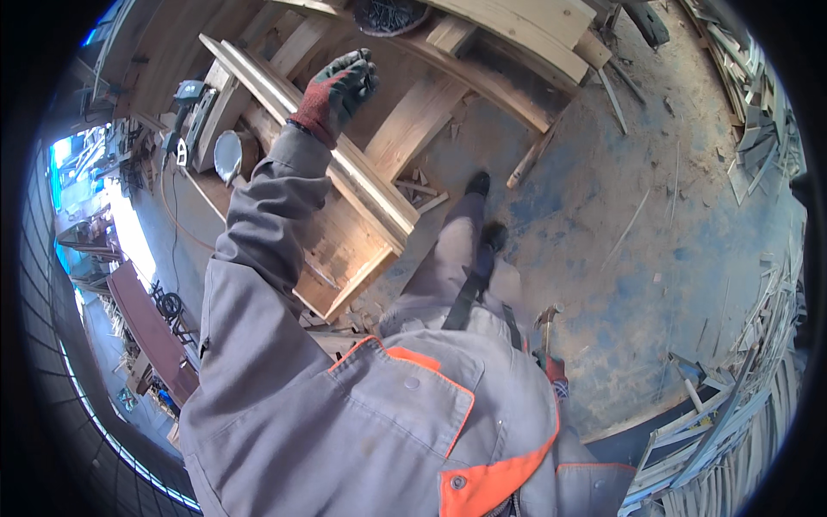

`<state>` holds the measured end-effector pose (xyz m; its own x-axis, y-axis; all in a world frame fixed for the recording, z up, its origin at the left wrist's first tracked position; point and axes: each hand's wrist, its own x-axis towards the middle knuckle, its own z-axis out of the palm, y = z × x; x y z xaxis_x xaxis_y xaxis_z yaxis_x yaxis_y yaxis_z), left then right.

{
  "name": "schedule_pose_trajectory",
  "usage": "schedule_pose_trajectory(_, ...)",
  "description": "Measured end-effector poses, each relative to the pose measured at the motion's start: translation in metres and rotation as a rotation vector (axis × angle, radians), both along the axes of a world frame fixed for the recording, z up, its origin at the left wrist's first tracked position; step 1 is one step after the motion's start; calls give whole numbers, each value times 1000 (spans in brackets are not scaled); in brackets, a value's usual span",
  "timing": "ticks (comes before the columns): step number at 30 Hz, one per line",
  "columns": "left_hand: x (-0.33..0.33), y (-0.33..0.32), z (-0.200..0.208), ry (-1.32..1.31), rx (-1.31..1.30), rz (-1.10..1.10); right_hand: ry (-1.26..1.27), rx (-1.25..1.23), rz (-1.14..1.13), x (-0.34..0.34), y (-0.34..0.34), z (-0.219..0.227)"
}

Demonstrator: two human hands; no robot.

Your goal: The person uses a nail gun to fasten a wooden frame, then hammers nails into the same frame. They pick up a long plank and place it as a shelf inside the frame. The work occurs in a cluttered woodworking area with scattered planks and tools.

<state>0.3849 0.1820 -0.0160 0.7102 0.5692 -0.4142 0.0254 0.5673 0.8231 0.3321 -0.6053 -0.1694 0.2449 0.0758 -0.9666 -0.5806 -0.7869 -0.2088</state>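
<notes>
My left hand (343, 93), in a red and dark grey-green work glove, is raised over the wooden frame of boards. Its fingers are curled together; whatever they may hold is too small to make out. Beneath its wrist runs a long pale board (379, 194) along the frame's edge. Just past the fingers, a round dark container (389, 14) holds what look like nails. Low at my side, my right hand (554, 368), in a similar glove, is closed around a hammer (547, 319). The hammer's head points up, and my jacket partly hides that hand.
A wide wooden beam structure (508, 90) extends across the top. Left of the frame are a power tool (188, 93) with a cord and a round pale-topped object (229, 155). Scrap wood piles (762, 129) line the right side. Loose sticks (613, 102) lie on the dusty floor.
</notes>
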Motion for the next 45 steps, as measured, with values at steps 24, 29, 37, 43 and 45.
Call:
schedule_pose_trajectory(24,77,57,-4,119,447,-41,30,-174,-341,-86,8,42)
schedule_pose_trajectory(29,-24,-59,-54,213,152,-549,37,-232,-368,-43,75,57)
schedule_pose_trajectory(37,-97,-148,-75,475,245,-940,-305,482,-216,57,224,134)
schedule_pose_trajectory(43,-95,-153,-71,660,184,-948,-187,511,-127,87,295,176)
schedule_pose_trajectory(45,-97,-153,-71,689,229,-962,9,572,-141,96,300,182)
